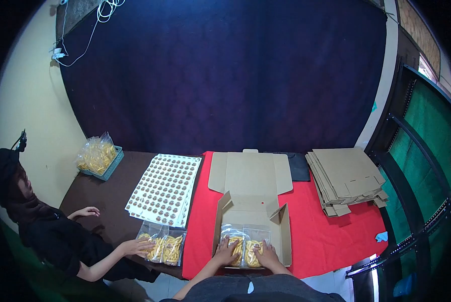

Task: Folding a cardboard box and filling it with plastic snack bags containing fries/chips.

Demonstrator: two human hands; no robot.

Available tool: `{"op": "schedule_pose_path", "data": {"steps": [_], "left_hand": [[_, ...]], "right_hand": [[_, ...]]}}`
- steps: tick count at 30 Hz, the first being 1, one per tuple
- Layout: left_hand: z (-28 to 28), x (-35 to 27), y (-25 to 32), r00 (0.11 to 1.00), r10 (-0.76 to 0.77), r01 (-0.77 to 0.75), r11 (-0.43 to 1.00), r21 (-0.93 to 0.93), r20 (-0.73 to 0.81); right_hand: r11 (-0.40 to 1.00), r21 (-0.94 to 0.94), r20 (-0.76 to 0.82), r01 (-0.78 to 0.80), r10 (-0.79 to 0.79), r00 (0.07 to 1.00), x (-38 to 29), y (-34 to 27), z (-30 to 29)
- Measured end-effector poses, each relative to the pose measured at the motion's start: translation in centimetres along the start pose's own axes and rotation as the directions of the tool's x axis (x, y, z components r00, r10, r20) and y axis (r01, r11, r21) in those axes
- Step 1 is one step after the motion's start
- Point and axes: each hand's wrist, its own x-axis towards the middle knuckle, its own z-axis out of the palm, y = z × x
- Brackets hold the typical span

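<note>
An unfolded cardboard box stands before me with its lid laid back. Inside, at the near end, two clear plastic bags of yellow stick-shaped snacks lie side by side. My left hand is on the left bag, fingers spread over its outer side. On the right bag rests my right hand, its fingers also apart. Whether either hand grips its bag or only presses on it is hard to see. Each bag seems to bear a small round sticker, partly covered by my fingers.
Flat cardboard boxes are stacked right on the red cloth. Left lie sticker sheets and filled bags, touched by a co-worker's hand. A blue-green basket of bags stands farther back. A black metal frame borders the right.
</note>
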Motion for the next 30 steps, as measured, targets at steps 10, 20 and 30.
{"op": "schedule_pose_path", "data": {"steps": [10,20,30], "left_hand": [[-0.3,-1.0,1.0,0.999,-0.041,0.041,0.999,-0.02,0.007],[-2.1,-0.9,2.3,0.999,-0.032,0.034,0.998,0.046,-0.044],[-9.1,-8.0,1.7,0.708,0.143,-0.254,0.965,-0.06,-0.692]], "right_hand": [[0.994,0.083,0.015,-0.071,0.07,0.997,-1.4,-0.9,-1.3],[0.993,0.118,0.014,-0.013,0.011,1.0,0.2,-0.5,-0.6],[0.832,0.067,-0.342,0.55,-0.499,0.796,0.2,-11.8,-4.9]]}}
